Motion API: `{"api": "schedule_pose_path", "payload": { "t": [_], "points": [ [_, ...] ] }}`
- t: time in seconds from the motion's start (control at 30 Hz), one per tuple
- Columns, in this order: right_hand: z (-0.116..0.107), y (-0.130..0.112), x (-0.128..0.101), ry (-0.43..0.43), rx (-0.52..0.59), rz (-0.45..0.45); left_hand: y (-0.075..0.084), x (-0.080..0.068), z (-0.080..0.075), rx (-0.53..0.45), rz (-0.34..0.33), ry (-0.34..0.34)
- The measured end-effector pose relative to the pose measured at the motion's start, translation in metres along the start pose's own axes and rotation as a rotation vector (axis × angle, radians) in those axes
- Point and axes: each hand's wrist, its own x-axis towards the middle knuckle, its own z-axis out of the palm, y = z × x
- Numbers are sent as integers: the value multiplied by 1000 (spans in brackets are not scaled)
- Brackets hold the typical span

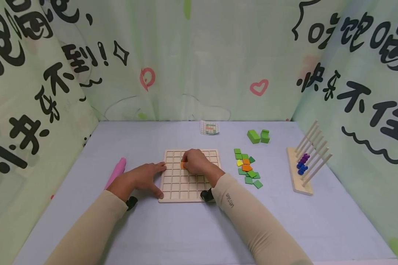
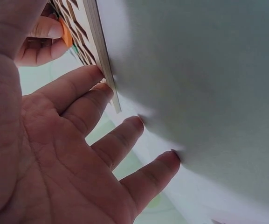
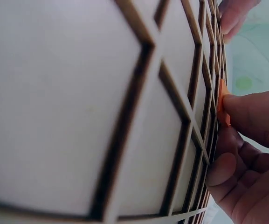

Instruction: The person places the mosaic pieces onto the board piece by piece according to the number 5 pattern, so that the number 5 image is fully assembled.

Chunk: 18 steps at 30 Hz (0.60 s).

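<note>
A wooden grid board with square cells lies flat on the white table. Over its upper middle, my right hand pinches a small orange tile between thumb and fingers. The right wrist view shows that tile at the grid's ridges; whether it sits fully within a cell I cannot tell. Along the board's left edge my left hand is spread. In the left wrist view, some fingertips of the left hand touch the board's edge and others rest on the table. A sliver of green shows beside the orange tile.
Right of the board lie several loose green, orange and yellow tiles. Green blocks stand behind them. A wooden peg rack with blue and purple beads is far right. A patterned card lies at the back, a pink object left.
</note>
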Motion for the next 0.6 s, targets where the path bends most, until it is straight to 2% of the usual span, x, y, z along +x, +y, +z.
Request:
{"api": "schedule_pose_path", "payload": {
  "t": [0.33, 0.6],
  "points": [
    [-3, -5, -7, 11, -58, -19, 0, 1, 2, -11, 4, 5],
    [-14, 3, -19, -7, 29, -34, 0, -1, 1, 8, -6, 3]
  ]
}}
